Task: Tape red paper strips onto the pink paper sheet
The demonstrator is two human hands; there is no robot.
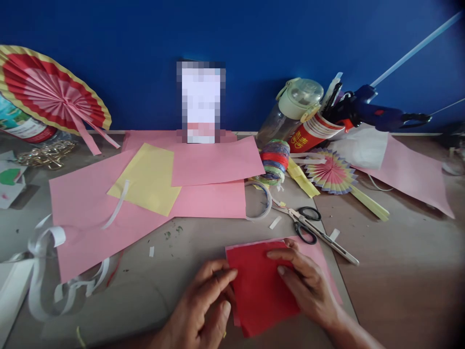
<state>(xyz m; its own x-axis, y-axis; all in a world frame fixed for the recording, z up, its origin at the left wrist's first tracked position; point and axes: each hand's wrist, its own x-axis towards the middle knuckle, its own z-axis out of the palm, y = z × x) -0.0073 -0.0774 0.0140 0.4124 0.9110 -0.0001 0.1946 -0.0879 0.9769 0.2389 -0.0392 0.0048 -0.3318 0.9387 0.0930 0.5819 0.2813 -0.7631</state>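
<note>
Blue wall (pixel 109 39) behind cluttered table (pixel 399 271). Red paper (pixel 257 291) lies near, centre, on pink sheet (pixel 318 253); long axis near-to-far, far end leaning left. Left hand (pixel 207 303) grip pinches its left edge. Right hand (pixel 307 283) lies flat, pressing it.

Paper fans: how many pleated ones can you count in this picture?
2. A large red-and-yellow fan stands at the far left; a small pastel fan lies just below the red cup on the right. More may be hidden.

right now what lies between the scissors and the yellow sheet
In the head view, a tape ring and part of a pink sheet lie between scissors and yellow sheet.
</note>
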